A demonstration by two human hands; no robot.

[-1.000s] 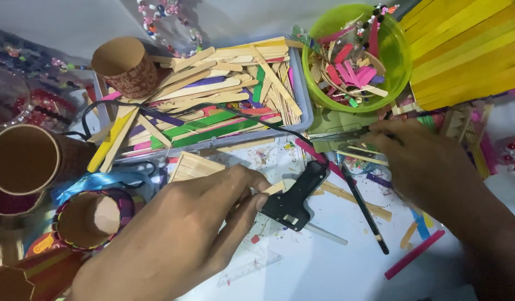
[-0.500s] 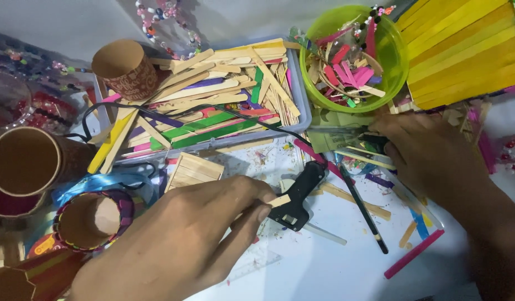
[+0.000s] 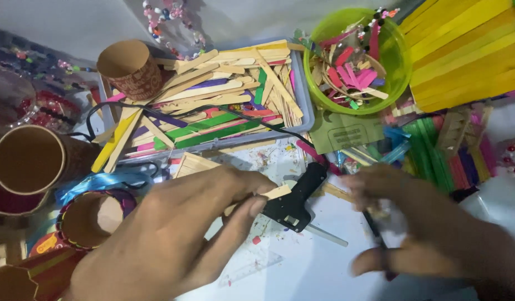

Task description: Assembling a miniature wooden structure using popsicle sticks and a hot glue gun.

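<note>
Sliding back from the sticks, the right hand (image 3: 430,234) is blurring, its grip impossible to tell. Beside it, the left hand (image 3: 174,239) is pinching a plain wooden stick (image 3: 271,194) above the black glue gun (image 3: 296,200), the stick tray (image 3: 304,106) lying beyond.

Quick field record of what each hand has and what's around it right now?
left hand: pinches a plain wooden stick
right hand: blurred, over the table; grip unclear
glue gun: black, lying between the hands
tray: holds mixed coloured sticks
green bowl: stick offcuts inside
cardboard tubes: left side
</note>
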